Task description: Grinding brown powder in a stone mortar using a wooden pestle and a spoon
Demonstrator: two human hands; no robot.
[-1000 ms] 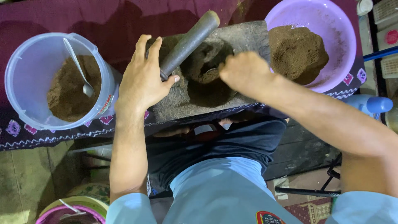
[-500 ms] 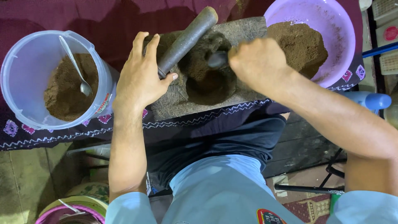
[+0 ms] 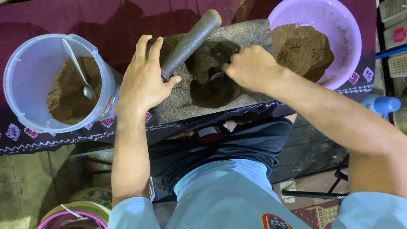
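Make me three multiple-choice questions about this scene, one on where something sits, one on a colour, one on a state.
1. Where is the metal spoon?
A. in the clear plastic container
B. on the floor
C. in the bowl

2. What colour is the bowl of brown powder?
A. green
B. purple
C. white

3. How does the left hand stand?
A. closed around the pestle
B. flat on the cloth
C. raised in the air

Answers: 1 A, its handle leans on the container's wall; 2 B, its rim is lilac; 3 A, fingers wrap the dark rod.
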